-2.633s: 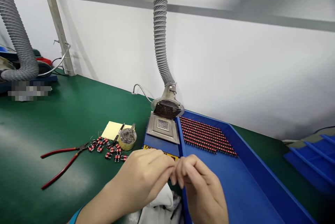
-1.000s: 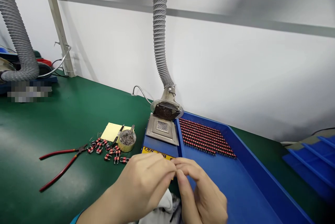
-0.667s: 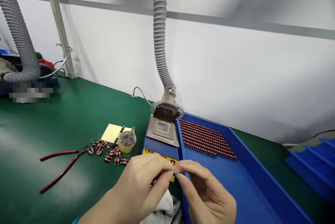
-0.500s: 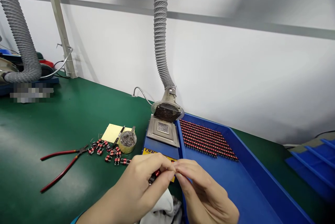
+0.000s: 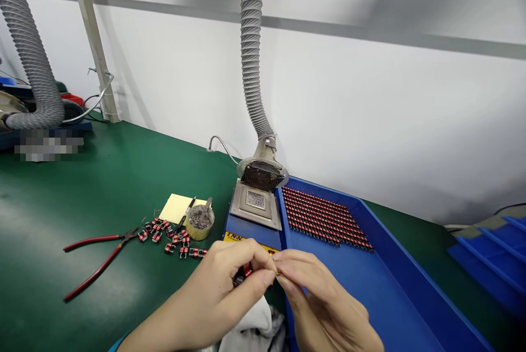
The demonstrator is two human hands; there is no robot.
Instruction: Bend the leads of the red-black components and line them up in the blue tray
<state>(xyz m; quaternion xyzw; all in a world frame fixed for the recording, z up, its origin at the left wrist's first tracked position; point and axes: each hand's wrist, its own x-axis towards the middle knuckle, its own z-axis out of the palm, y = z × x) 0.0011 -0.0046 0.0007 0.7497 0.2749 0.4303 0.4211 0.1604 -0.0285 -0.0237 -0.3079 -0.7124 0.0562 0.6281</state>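
Note:
My left hand [image 5: 222, 291] is closed around a small red and black coil part [image 5: 246, 271] near the front of the bench. My right hand [image 5: 324, 302] pinches at the same part, its thumb and forefinger meeting the left fingertips; what it grips there is too fine to see. Both hands hover just in front of the blue solder pot [image 5: 253, 215]. A white cloth [image 5: 255, 330] lies under them.
Rows of red coils [image 5: 324, 217] fill the far end of a blue tray [image 5: 394, 291]. Loose coils [image 5: 170, 234], red-handled pliers [image 5: 94, 256], a yellow pad [image 5: 176, 206] and a small tin [image 5: 200, 222] lie on the green mat. A grey extraction hose [image 5: 251, 56] hangs over the pot.
My hands stayed together in front of the solder pot. The right hand turned, its fingers opening out below the pinch, and the red coil part came into sight in my left hand.

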